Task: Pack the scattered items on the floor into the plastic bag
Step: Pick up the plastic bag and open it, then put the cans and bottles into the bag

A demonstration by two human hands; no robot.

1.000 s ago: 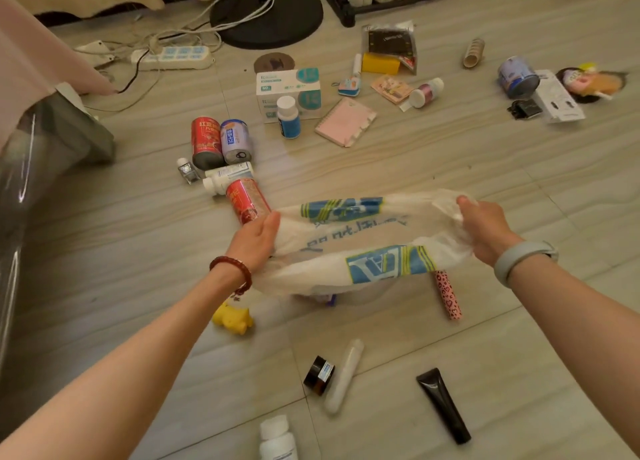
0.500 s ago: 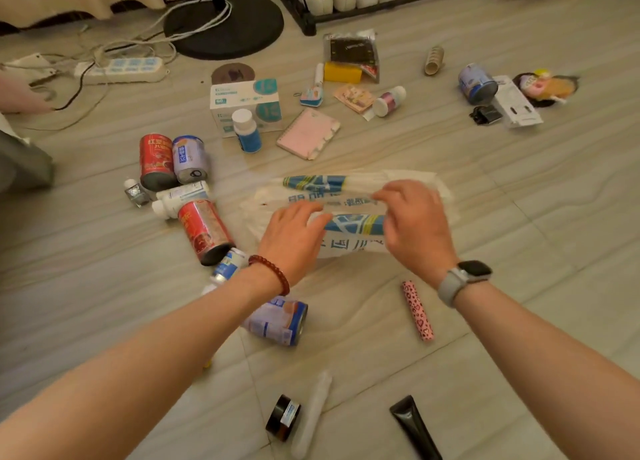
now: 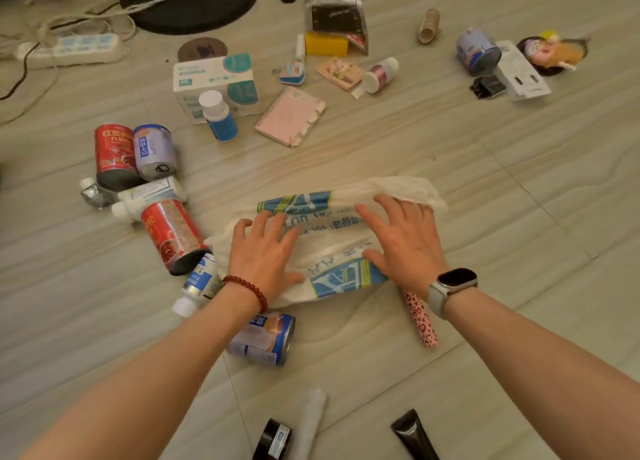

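Bag: the plastic bag (image 3: pixel 329 245) lies flat on the floor (image 3: pixel 485 217) at the centre of the frame; a second ago I held it stretched in the air between my hands.
Left hand: my left hand (image 3: pixel 263 258) presses the bag's left end, fingers spread and straight, gripping nothing.
Right hand: my right hand (image 3: pixel 405 241) presses the right half the same way; half a second ago both hands were bunched together over the middle, now they sit apart.
Items: red can (image 3: pixel 171 236), blue can (image 3: pixel 265 338) and pink tube (image 3: pixel 420 319) lie just beside the bag, none inside.
Meaning: I judge packing has not begun; the bag is smoothed, its mouth not yet opened.
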